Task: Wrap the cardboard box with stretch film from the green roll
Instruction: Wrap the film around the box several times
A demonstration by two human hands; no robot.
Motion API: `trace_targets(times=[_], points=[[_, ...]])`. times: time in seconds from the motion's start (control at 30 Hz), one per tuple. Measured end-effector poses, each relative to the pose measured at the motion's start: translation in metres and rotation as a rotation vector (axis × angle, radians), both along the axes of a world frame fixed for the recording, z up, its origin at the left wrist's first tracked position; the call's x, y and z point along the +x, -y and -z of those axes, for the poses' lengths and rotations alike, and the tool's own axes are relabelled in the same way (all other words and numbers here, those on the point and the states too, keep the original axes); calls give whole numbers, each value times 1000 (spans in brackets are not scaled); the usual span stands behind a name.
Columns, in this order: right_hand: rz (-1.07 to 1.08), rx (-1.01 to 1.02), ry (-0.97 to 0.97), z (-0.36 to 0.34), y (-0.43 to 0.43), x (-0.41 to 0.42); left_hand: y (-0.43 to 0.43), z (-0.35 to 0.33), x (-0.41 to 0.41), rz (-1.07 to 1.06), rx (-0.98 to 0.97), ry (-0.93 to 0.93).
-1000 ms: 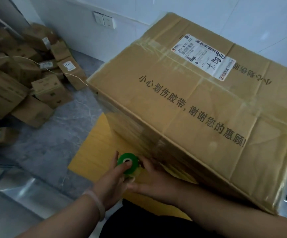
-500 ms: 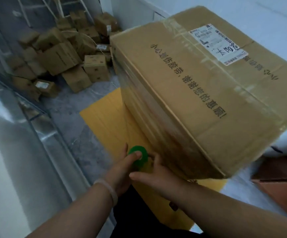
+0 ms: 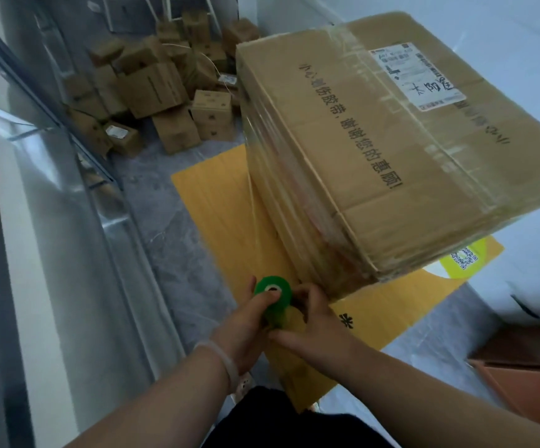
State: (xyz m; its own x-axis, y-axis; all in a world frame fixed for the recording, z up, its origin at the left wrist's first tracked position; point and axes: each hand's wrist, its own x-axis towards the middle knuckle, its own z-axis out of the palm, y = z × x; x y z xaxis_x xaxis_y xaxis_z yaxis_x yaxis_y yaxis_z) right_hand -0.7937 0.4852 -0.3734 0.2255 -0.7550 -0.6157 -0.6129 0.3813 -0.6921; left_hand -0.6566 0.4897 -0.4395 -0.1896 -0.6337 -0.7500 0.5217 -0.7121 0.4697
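Observation:
A large cardboard box (image 3: 375,150) with black printed text and a white shipping label stands on a flattened yellow carton (image 3: 217,208). Clear film layers cover its near side. The green roll (image 3: 272,291) of stretch film sits upright near the box's bottom corner. My left hand (image 3: 246,321) grips the roll, thumb over its top end. My right hand (image 3: 307,318) holds the roll's lower part from the right. A sheet of clear film (image 3: 255,227) stretches from the roll up to the box's left edge.
A heap of several small cardboard boxes (image 3: 152,92) lies on the grey floor at the back left. A glass partition with a metal frame (image 3: 36,156) runs along the left. A brown carton (image 3: 527,376) sits at the lower right, and white walls are behind the box.
My view has swung round the box's corner, so the box now shows more of its left side. Both hands stayed on the green roll, and film now stretches from it to the box edge.

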Motion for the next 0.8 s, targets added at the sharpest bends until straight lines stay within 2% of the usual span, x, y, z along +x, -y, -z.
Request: trace_targets(times=[0.2,0.3,0.47,0.57,0.67,0.8], points=[[-119,-123,-19,-7,-14,-12,-20,-11,-10,72,-21,33],[-185,-1,3,-11,-15,-30,-33,-10,-24,22,-19,12],[-424,-102,-29,-13,-21,-73,-54,-7,-71,-223,-24,-56],[-590,-140,-35,-10,-17,-104,-62,-19,-112,-310,1,-13],[-522,-111,-24,-1,-9,-136,-63,-20,-149,-398,3,25],[-535,-92,48,5,1,-172,-64,-25,-191,-491,39,-43]])
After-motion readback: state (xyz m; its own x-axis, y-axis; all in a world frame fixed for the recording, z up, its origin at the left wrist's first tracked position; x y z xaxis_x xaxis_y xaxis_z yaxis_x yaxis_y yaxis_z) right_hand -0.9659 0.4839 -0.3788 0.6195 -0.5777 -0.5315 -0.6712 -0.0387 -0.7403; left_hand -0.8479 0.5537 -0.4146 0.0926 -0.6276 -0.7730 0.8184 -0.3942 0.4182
